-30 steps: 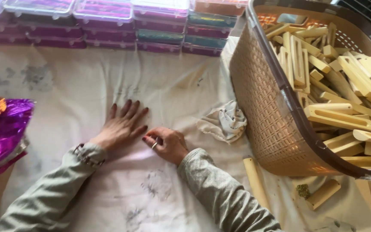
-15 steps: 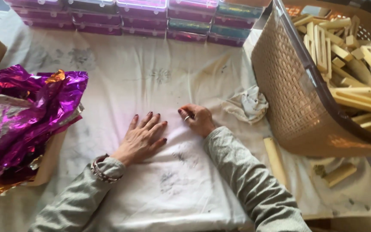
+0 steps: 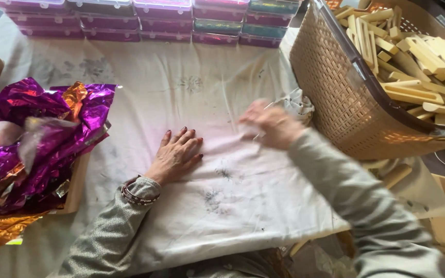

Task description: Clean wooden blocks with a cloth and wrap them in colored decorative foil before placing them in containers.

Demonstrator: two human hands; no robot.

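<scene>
Right hand (image 3: 271,123) grip: blurred, cannot tell. Left hand (image 3: 177,154) flat, released, fingers pointing far, on white cloth (image 3: 222,206) spread over the tabletop. Crumpled rag (image 3: 297,104) just right; basket (image 3: 346,98) beyond.

Plenty of open white cloth (image 3: 191,98) in the middle, ahead of the left hand (image 3: 175,157). The left side is blocked by crinkly purple foil (image 3: 37,139), the far edge by a row of plastic boxes (image 3: 166,20), and the right by a big woven basket (image 3: 356,98) of wooden pieces (image 3: 418,62).

head-worn view, steeply down, close
</scene>
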